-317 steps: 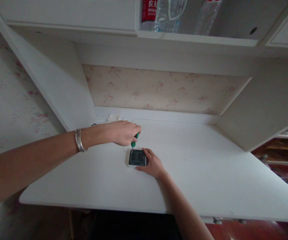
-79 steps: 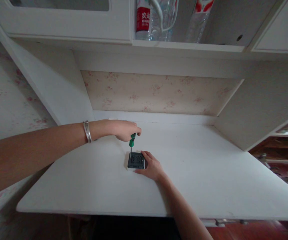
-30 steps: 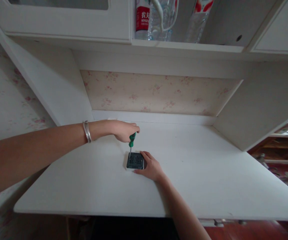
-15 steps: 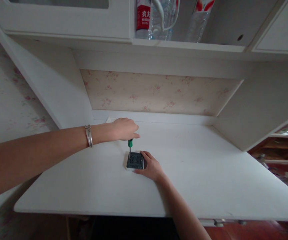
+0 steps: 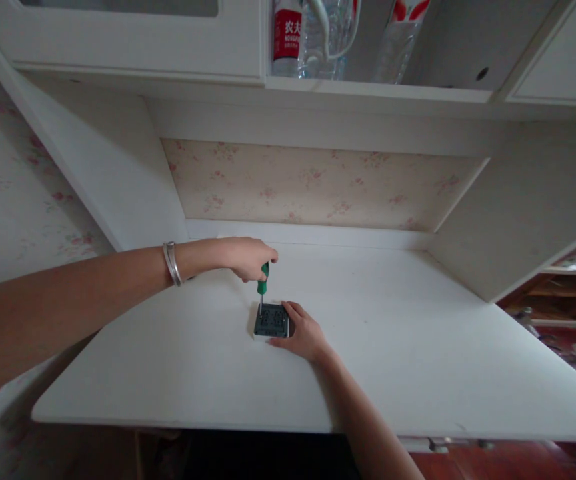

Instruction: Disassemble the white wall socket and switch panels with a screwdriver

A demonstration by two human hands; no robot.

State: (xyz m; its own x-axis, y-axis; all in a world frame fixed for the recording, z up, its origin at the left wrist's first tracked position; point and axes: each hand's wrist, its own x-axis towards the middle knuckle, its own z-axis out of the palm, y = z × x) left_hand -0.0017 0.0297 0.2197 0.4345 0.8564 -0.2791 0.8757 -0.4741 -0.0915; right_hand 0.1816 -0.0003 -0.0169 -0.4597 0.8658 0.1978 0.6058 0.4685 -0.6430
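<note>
My left hand (image 5: pixel 252 258), with a silver bracelet (image 5: pixel 171 263) at the wrist, is closed on the green handle of a screwdriver (image 5: pixel 263 287). The screwdriver stands nearly upright, its tip at the upper left part of a wall socket (image 5: pixel 271 321). This socket is a small square unit with a dark top side and a white edge below, lying on the white desk (image 5: pixel 193 373). From the right, my right hand (image 5: pixel 302 333) grips it between thumb and fingers. Exactly what the screwdriver tip touches is too small to make out.
Above the desk, an open shelf (image 5: pixel 448 93) holds a red-labelled bottle (image 5: pixel 287 40), a clear plastic bottle (image 5: pixel 401 43) and a white cable (image 5: pixel 325 33). White side panels (image 5: pixel 533 200) bound the desk left and right. Flowered wallpaper (image 5: pixel 313 183) covers the back.
My left hand has turned on the screwdriver, and more of the green handle shows now. The wall socket and my right hand have hardly moved.
</note>
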